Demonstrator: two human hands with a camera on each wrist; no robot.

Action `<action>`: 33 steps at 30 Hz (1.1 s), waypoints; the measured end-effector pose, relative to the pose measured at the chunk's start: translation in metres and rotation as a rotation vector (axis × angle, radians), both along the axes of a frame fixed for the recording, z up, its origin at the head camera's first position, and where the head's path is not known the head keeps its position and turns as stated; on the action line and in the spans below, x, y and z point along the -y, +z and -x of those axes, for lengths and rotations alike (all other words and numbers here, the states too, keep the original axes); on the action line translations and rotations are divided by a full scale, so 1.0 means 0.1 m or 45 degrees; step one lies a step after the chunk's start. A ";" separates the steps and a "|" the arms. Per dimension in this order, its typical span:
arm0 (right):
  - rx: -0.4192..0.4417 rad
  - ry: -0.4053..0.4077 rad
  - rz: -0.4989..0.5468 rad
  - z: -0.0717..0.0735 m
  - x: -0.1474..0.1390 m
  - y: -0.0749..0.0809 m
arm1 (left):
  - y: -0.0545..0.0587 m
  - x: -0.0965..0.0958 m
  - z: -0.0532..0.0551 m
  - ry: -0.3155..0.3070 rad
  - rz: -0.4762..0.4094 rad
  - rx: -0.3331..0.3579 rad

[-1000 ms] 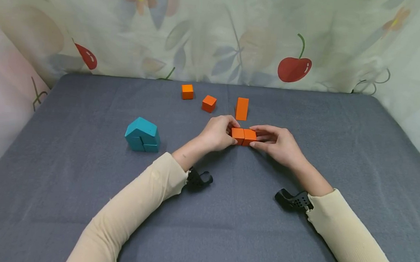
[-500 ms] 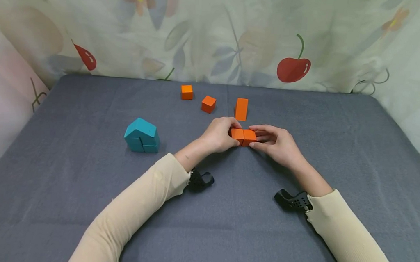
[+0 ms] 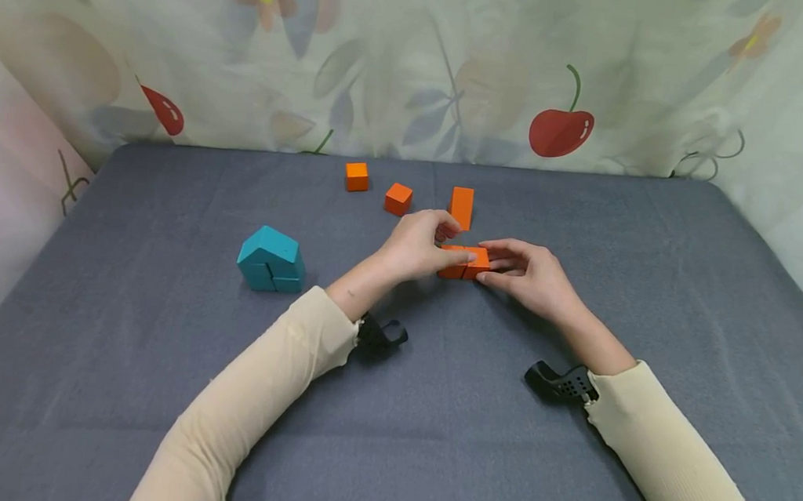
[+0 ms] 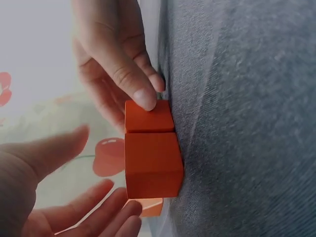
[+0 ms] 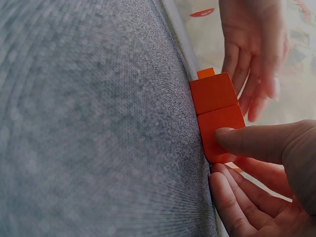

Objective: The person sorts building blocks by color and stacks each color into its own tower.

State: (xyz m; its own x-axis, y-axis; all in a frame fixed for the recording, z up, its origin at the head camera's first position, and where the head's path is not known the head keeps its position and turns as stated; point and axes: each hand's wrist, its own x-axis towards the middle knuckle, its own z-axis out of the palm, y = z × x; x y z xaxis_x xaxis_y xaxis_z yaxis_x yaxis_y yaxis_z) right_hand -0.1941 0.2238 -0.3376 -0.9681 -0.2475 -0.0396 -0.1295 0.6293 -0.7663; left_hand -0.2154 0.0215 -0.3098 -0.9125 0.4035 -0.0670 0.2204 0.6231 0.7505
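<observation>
Two orange blocks sit side by side on the grey cloth in the head view. The right block (image 3: 479, 269) is pinched by my right hand (image 3: 537, 281), thumb on its near face, as the right wrist view also shows. My left hand (image 3: 414, 245) hovers over the left block (image 3: 451, 272), its thumb and fingers spread apart. In the left wrist view a gap separates that thumb from the left block (image 4: 154, 163). In the head view the left thumb partly hides the tops of both blocks.
Behind the hands stand an upright orange block (image 3: 462, 206) and two small orange cubes, one nearer (image 3: 398, 199) and one farther left (image 3: 357, 177). A teal house-shaped stack (image 3: 270, 260) is to the left. A patterned curtain (image 3: 388, 61) borders the table's far edge.
My left hand has let go of the left block and lifted, its thumb and fingers spreading. My right hand stays on the right block, and the blocks remain in place.
</observation>
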 end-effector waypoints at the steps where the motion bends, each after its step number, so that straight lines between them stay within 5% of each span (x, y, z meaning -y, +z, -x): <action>1: 0.004 -0.004 -0.007 0.00 0.00 0.00 | 0.01 0.00 0.00 0.017 -0.015 -0.007; 9: 0.017 -0.026 -0.029 0.00 0.00 0.00 | -0.02 0.02 0.07 0.209 -0.138 -0.107; 18: 0.025 -0.041 -0.044 0.00 0.01 0.00 | -0.12 0.07 0.16 0.458 -0.338 -0.339; 33: 0.032 -0.036 -0.055 0.00 0.01 0.00 | -0.17 0.12 0.34 0.666 -0.266 -0.186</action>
